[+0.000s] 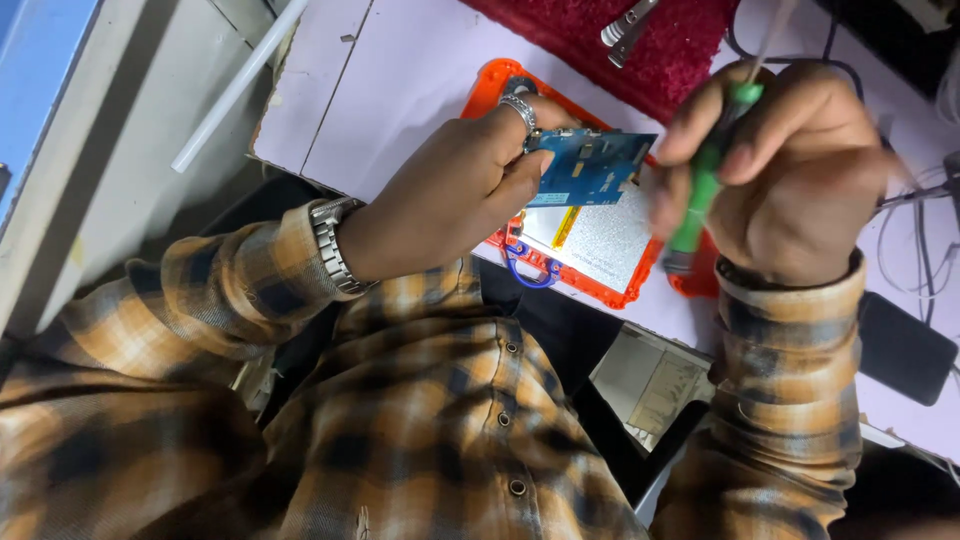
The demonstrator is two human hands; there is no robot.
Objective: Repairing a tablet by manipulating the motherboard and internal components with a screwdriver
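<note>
On the pale worktop (pixel 400 90) lies a red mat (pixel 620 40).

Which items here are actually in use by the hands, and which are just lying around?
In use:
left hand, pinching a blue circuit board
right hand, gripping a green-handled tool
opened orange-cased device beneath both

Lying about:
metal tool on a red cloth
white tube
black adapter and cables
</note>
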